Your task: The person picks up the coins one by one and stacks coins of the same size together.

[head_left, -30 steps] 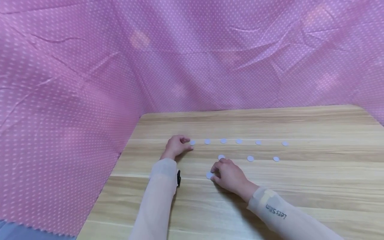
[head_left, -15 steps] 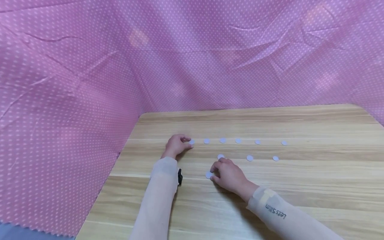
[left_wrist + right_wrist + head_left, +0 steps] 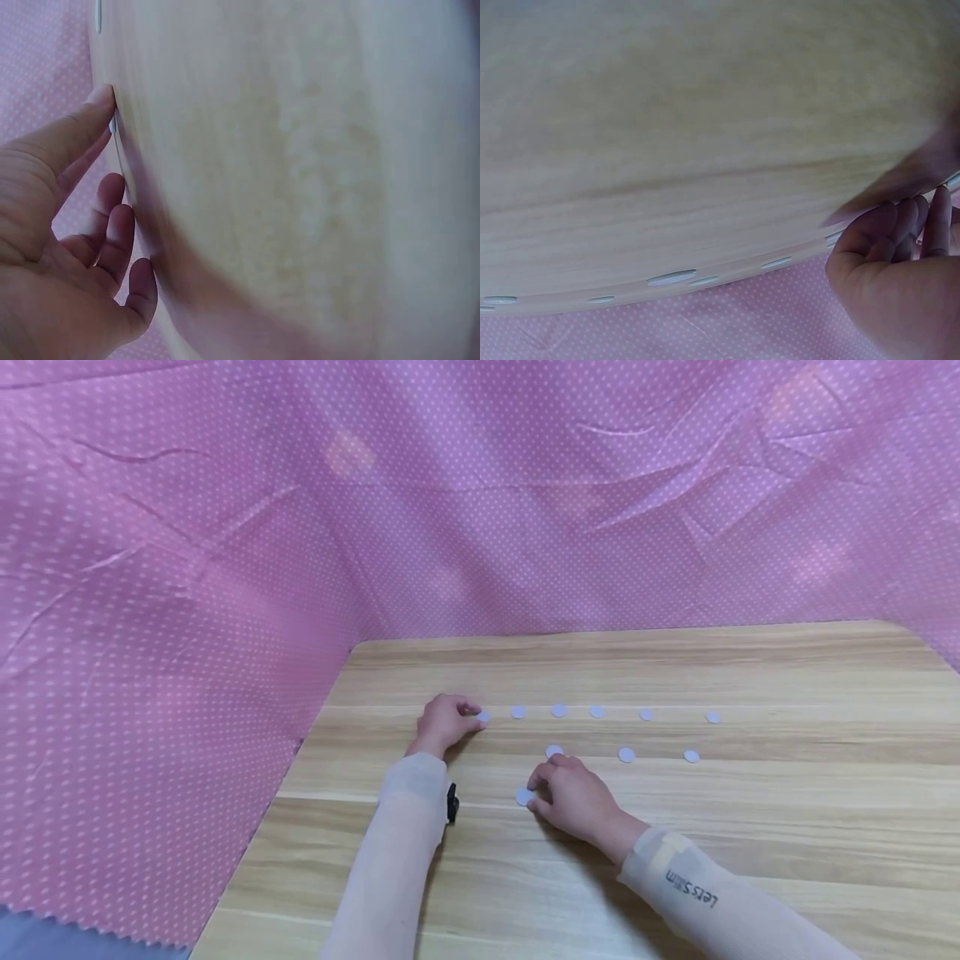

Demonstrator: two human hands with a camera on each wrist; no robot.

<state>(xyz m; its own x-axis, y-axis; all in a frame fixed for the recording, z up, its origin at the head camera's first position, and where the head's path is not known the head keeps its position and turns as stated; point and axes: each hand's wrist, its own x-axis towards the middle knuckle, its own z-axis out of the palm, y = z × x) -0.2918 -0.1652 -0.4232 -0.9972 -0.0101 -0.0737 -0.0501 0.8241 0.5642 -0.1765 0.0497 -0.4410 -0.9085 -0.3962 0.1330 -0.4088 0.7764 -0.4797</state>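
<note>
At the left end of the back row of discs, my left hand (image 3: 444,723) has its thumb and a fingertip on a small round white disc (image 3: 483,717). In the left wrist view that disc appears edge-on by the fingertips (image 3: 103,94), while the other fingers curl loosely. Nearer the front, my right hand (image 3: 576,797) pinches the right edge of another white disc (image 3: 522,797) between thumb and finger. Just beyond its knuckles lies a white disc (image 3: 553,751), partly overlapped by the fingers. In the right wrist view the right-hand disc (image 3: 952,180) shows only as a sliver.
Several more white discs lie flat on the wooden table (image 3: 712,860), some in the back row, such as one disc (image 3: 558,711), and two in the middle row, including one disc (image 3: 626,755). Pink dotted cloth (image 3: 480,510) hangs behind and to the left.
My left hand and its disc have shifted very slightly right, toward the neighbouring disc. My right hand stays in place on its disc.
</note>
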